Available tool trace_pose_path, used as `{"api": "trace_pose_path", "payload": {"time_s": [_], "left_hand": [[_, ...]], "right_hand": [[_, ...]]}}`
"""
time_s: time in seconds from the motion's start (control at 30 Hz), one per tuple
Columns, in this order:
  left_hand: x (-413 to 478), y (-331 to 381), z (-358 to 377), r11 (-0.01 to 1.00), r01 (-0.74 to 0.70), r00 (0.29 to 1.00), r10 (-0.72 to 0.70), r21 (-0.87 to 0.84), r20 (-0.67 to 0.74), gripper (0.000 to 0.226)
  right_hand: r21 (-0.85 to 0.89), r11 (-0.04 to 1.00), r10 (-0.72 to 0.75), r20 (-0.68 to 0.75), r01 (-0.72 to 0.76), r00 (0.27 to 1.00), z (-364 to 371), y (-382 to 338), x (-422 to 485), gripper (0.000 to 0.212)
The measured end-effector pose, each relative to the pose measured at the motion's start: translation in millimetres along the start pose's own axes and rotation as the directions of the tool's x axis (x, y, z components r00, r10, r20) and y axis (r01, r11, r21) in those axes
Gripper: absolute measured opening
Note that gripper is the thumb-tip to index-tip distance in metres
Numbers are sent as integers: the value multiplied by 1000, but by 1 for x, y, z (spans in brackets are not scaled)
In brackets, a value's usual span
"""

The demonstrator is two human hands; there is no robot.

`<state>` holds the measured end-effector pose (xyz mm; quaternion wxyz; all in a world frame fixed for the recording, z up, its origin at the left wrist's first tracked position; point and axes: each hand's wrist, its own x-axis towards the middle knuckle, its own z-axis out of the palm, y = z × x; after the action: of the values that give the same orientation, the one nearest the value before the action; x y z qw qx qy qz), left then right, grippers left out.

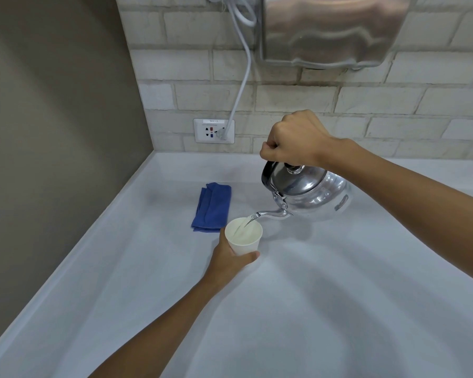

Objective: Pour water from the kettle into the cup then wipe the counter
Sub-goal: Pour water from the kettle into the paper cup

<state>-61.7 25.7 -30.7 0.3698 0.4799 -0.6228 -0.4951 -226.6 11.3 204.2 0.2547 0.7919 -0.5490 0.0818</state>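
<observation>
Steel kettle (309, 192) – spout over paper cup (244, 236)

Tilted steel kettle (309, 192) streams into white cup (245, 237) (perhaps half full)

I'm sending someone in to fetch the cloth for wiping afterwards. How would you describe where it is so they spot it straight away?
Start at the wall socket on the brick wall above the white counter. Just in front of it, near the counter's left back corner, lies the folded cloth, flat, just behind the paper cup. It is the only dark blue thing there; the cup is white and the kettle shiny metal.
</observation>
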Motion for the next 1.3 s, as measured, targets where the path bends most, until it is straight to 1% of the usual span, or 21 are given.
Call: {"api": "trace_pose_path", "payload": {"time_s": [0.47, 1.0, 1.3], "left_hand": [[-2, 2, -1, 1000, -10, 1000, 10, -10, 13, 80], [1, -1, 0, 1000, 10, 1000, -10, 2, 5, 83], [1, -3, 0, 1000, -6, 1000, 6, -9, 9, 79]], "right_hand": [[-21, 1000, -16, -2, 16, 1000, -5, 2, 2, 46], [-39, 999, -21, -1, 21, 1000, -12, 1, 3, 47], [-47, 999, -22, 0, 22, 1000, -11, 1, 3, 48]]}}
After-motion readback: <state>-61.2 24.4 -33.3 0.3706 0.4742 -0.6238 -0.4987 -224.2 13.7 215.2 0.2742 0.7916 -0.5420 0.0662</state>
